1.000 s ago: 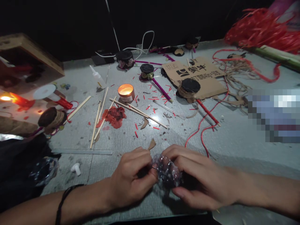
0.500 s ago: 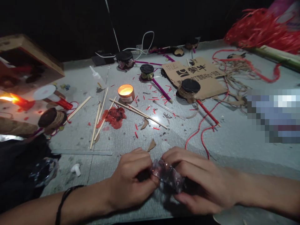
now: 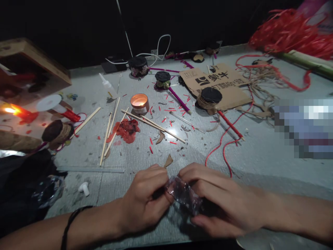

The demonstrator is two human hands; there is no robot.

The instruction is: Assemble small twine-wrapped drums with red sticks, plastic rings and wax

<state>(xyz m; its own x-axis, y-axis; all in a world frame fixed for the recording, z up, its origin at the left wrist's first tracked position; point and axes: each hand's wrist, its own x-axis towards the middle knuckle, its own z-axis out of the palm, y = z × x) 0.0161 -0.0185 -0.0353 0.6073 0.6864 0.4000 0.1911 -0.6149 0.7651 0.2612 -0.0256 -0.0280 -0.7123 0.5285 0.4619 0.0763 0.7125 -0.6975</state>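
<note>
A crumpled piece of clear plastic (image 3: pixel 184 195) is held between both hands above the table's near edge. My left hand (image 3: pixel 149 198) pinches its left end, fingers curled. My right hand (image 3: pixel 221 201) grips the other end, thumb below and fingers above. Just beyond the hands lies a small brown scrap (image 3: pixel 168 161). Farther off are a lit candle in a tin (image 3: pixel 139 103), wooden sticks (image 3: pixel 153 125) and a blob of red wax (image 3: pixel 126 130).
Small black-topped drums lie around, one twine-wrapped (image 3: pixel 210 99) with a red handle. Flat cardboard (image 3: pixel 221 83) and red cord (image 3: pixel 221 140) are on the right. At left, a flame (image 3: pixel 11 110) burns near a white spool (image 3: pixel 49 103); a white fitting (image 3: pixel 84 188) lies nearer.
The plastic between my hands has shifted and creased differently, while both hands have barely moved. The candle's glow is dimmer.
</note>
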